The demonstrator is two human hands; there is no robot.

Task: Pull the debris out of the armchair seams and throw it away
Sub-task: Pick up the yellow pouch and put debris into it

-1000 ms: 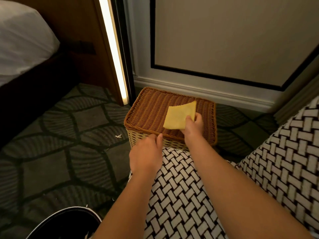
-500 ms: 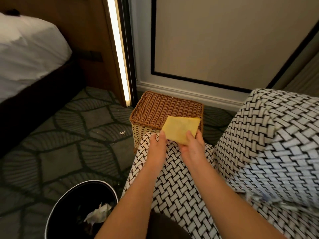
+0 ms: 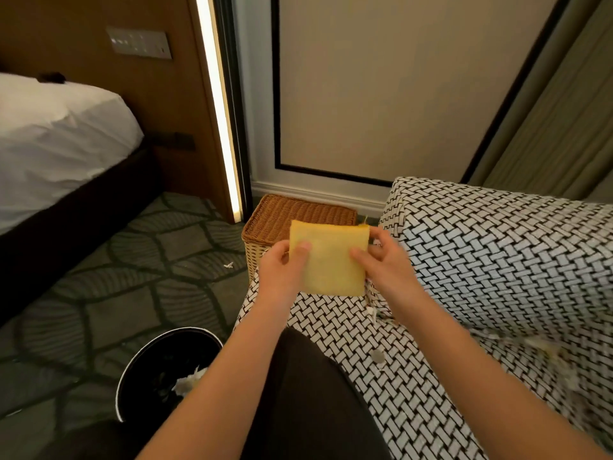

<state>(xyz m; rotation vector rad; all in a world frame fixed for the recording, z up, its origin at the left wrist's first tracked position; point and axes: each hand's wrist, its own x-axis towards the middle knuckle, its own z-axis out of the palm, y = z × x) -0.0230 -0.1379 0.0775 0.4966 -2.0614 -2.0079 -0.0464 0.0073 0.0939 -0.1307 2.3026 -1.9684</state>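
A folded yellow cloth (image 3: pixel 330 260) is held flat above the armchair seat (image 3: pixel 381 376), which has a black-and-white woven pattern. My left hand (image 3: pixel 282 270) pinches its left edge and my right hand (image 3: pixel 384 260) pinches its right edge. Whitish scraps of debris (image 3: pixel 373 312) sit in the seam between seat and armrest (image 3: pixel 497 254), with more debris (image 3: pixel 547 350) blurred further right. A black waste bin (image 3: pixel 159 370) stands on the floor at the lower left, with crumpled white paper (image 3: pixel 187 381) inside.
A wicker basket (image 3: pixel 298 214) with a brown lid stands against the wall just beyond the chair. A bed (image 3: pixel 59 144) fills the left side. A small white scrap (image 3: pixel 229 265) lies on the patterned carpet. My dark-clad leg (image 3: pixel 308 393) rests on the seat.
The cloth has been lifted off the wicker basket and brought back over the seat. My left hand has taken hold of its left edge. The view has tilted toward the armrest and bin.
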